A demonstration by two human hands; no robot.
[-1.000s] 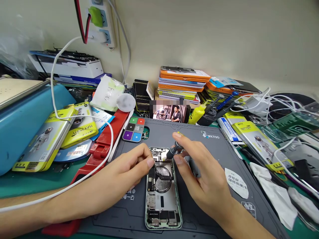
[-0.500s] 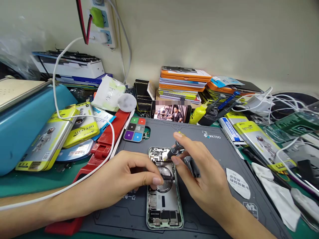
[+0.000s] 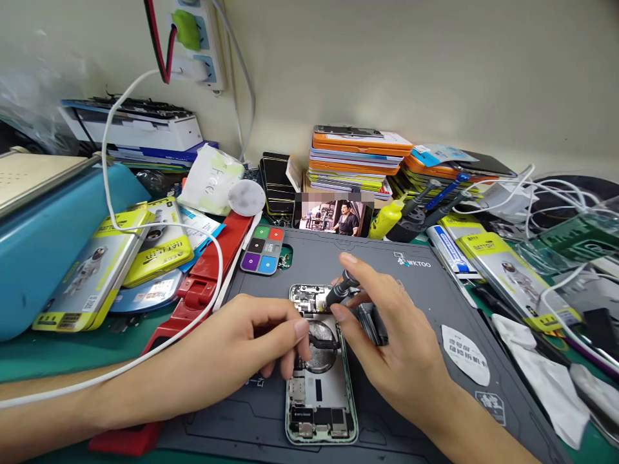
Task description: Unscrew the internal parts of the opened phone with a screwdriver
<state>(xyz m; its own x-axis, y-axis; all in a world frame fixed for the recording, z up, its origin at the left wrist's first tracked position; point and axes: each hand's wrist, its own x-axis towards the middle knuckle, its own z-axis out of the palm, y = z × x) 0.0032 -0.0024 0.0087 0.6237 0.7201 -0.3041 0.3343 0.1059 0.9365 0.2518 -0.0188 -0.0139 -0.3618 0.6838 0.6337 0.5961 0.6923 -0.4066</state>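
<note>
An opened phone [image 3: 319,393] lies on the dark mat, its inner parts and a round silver coil area [image 3: 320,356] exposed. My right hand [image 3: 394,328] holds a short dark screwdriver [image 3: 338,291] between thumb and fingers, tilted, its lower end at the phone's upper part. The curled fingers of my left hand [image 3: 265,338] are at the phone's left edge, thumb against the index finger; whether anything is between them is hidden. Close to those fingertips, a dark strip [image 3: 325,343] crosses the coil area. Behind my right fingers is a dark part [image 3: 371,324], mostly covered.
A colored magnetic pad [image 3: 262,250] lies on the mat [image 3: 411,296]. At the back, a phone [image 3: 331,218] plays video beside a yellow bottle [image 3: 387,219] and a tool holder. A white cable [image 3: 220,258] crosses my left forearm. Battery packs [image 3: 512,277] flank both sides.
My left fingertips have drawn back slightly left and up from the dark strip, showing more of the coil area. My right hand and the screwdriver have barely moved.
</note>
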